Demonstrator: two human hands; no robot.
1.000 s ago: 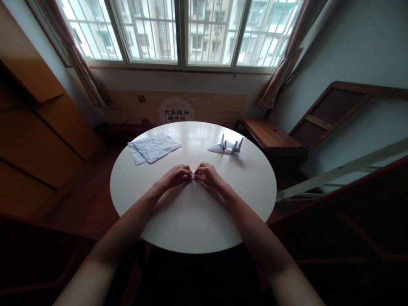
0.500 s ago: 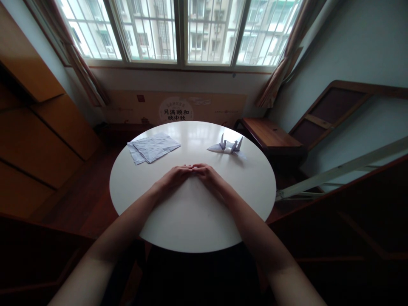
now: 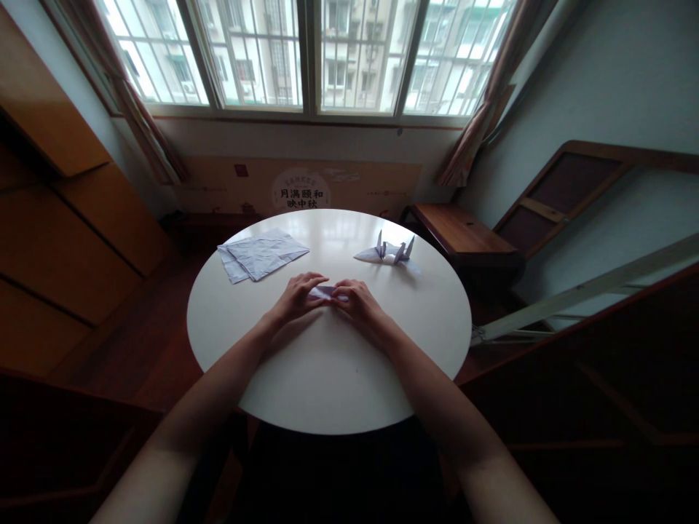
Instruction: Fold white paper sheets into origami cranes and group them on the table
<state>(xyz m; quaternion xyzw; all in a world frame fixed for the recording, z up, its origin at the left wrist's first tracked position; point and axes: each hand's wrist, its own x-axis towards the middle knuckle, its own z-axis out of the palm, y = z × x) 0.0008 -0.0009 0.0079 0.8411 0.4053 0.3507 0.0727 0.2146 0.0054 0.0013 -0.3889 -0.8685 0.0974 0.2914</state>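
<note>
Between my two hands, near the middle of the round white table (image 3: 333, 378), is a small piece of folded pale paper (image 3: 322, 291). My left hand (image 3: 301, 295) grips its left side, fingers curved over the top and thumb low. At the right side, my right hand (image 3: 354, 297) pinches the paper with bent fingers. Fingers cover much of the paper, so its full folded shape is hidden. Beyond my right hand stand folded paper cranes (image 3: 401, 252) with pointed tips upward. Past my left hand lie several creased paper sheets (image 3: 267, 253), overlapping flat.
A wooden bench (image 3: 461, 229) stands behind the table on the right. A large flat printed box (image 3: 349, 182) leans below the barred window (image 3: 354, 58). Wooden cabinets (image 3: 60, 240) line the left, and a pale metal bar (image 3: 590, 295) slants at the right.
My hands were close together with fingers flattened over the spot. Now the fingers have lifted and curled, and the folded paper shows between them. The cranes and sheets stay put.
</note>
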